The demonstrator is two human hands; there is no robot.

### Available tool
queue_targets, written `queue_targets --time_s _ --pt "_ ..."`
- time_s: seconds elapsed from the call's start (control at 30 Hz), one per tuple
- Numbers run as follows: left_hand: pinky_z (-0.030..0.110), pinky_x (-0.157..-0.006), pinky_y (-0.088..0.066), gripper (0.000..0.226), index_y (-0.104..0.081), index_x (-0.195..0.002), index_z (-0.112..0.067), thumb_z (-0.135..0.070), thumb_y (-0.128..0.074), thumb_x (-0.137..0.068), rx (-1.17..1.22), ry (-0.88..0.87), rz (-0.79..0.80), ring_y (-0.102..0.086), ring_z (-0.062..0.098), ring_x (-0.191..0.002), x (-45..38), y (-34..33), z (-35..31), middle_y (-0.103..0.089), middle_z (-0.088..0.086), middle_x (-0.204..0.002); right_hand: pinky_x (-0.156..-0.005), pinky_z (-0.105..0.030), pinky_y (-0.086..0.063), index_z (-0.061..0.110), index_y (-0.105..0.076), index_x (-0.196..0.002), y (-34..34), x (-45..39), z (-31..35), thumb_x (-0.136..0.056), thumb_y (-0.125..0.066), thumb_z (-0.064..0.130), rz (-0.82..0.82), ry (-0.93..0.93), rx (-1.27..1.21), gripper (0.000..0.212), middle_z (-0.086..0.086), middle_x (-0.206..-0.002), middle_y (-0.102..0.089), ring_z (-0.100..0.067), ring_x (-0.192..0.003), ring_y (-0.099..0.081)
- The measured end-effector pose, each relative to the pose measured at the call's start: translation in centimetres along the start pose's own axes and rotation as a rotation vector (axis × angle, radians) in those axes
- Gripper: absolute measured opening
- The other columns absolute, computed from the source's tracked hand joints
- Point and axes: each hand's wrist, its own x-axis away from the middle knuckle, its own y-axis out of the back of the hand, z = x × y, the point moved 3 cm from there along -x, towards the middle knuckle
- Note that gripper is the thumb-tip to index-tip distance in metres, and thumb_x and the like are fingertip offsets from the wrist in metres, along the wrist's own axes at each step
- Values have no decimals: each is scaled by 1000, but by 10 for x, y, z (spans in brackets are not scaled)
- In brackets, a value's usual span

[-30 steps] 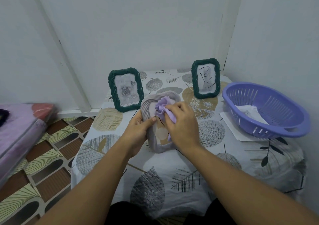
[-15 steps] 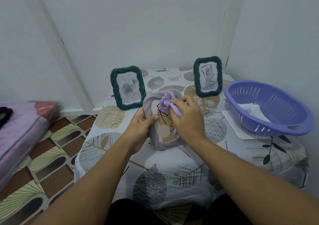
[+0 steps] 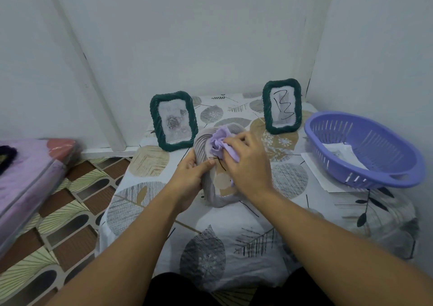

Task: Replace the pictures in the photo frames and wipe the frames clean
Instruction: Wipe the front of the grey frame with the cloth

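A grey rope-edged photo frame [image 3: 209,189] lies tilted on the leaf-print tablecloth [image 3: 234,230] at the middle. My left hand [image 3: 191,176] grips its left edge, thumb over the front. My right hand [image 3: 248,165] holds a bunched lilac cloth [image 3: 219,142] pressed against the frame's glass near the top. A black scribble shows on the picture between my hands. Two dark green frames stand upright behind: one with a rose picture [image 3: 173,121] at the left, one with a black scribble [image 3: 282,106] at the right.
A purple slotted basket [image 3: 365,151] with paper inside sits at the right on white sheets [image 3: 316,172]. White walls close the corner behind and to the right. A pink mattress [image 3: 30,174] lies on the patterned floor at the left.
My right hand with the cloth has shifted slightly over the upper part of the grey frame. My left hand keeps its grip on the frame's edge.
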Motion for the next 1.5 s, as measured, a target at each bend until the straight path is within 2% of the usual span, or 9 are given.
queue_targets --time_s 0.1,0.27,0.43,0.63,0.73,0.87,1.03,1.23,1.5 --pt "50 -101 -54 37 -57 -137 -20 -3 -54 -104 6 -3 16 -69 33 -116 0 0 -1 -73 11 -126 -69 -38 -51 22 -75 -112 0 7 -2 -90 -72 22 36 63 5 22 1 -104 -58 -24 -90 -57" --pt "51 -99 -55 37 -57 -135 -21 -2 -54 -103 8 -8 10 -70 32 -110 0 -1 0 -74 12 -123 -63 -35 -49 24 -75 -108 3 -9 4 -91 -70 21 -18 25 12 18 3 -101 -56 -22 -87 -56" --pt "52 -103 -52 32 -61 -131 -20 -5 -58 -102 12 5 9 -70 32 -113 -1 0 0 -74 11 -122 -63 -32 -48 22 -75 -107 2 13 -4 -90 -76 28 67 139 69 19 3 -104 -56 -20 -87 -53" --pt "47 -97 -56 37 -58 -135 -21 -2 -54 -104 16 -9 11 -71 28 -109 0 -1 0 -74 11 -123 -59 -32 -46 22 -75 -104 1 -9 4 -92 -73 26 18 96 56 13 2 -102 -56 -20 -85 -53" --pt "42 -91 -59 36 -57 -136 -18 -3 -55 -103 24 -10 12 -73 25 -106 0 -1 -1 -75 9 -121 -63 -31 -47 23 -75 -106 -1 3 3 -92 -74 28 53 128 65 16 3 -104 -56 -18 -88 -51" --pt "46 -98 -55 34 -59 -134 -18 -5 -59 -102 18 -2 14 -71 29 -112 0 -2 -1 -74 11 -123 -65 -31 -46 21 -75 -105 4 15 -4 -90 -75 28 67 152 66 17 2 -105 -57 -19 -88 -51" --pt "45 -94 -57 37 -58 -135 -21 -2 -55 -103 19 -2 9 -71 29 -110 0 -1 1 -73 12 -124 -59 -30 -44 23 -76 -104 2 -9 3 -91 -72 27 3 83 44 14 2 -101 -56 -20 -85 -53" --pt "45 -96 -55 34 -59 -133 -18 -7 -60 -101 35 4 10 -71 28 -111 -1 0 0 -73 12 -124 -64 -33 -48 21 -75 -106 4 19 -8 -95 -66 37 77 179 77 21 1 -103 -57 -19 -87 -50" --pt "44 -95 -57 37 -58 -135 -19 -3 -56 -102 38 -11 23 -72 26 -108 1 -1 0 -74 11 -124 -63 -31 -47 23 -76 -106 0 -4 3 -92 -73 28 29 103 48 15 2 -103 -56 -19 -87 -53"
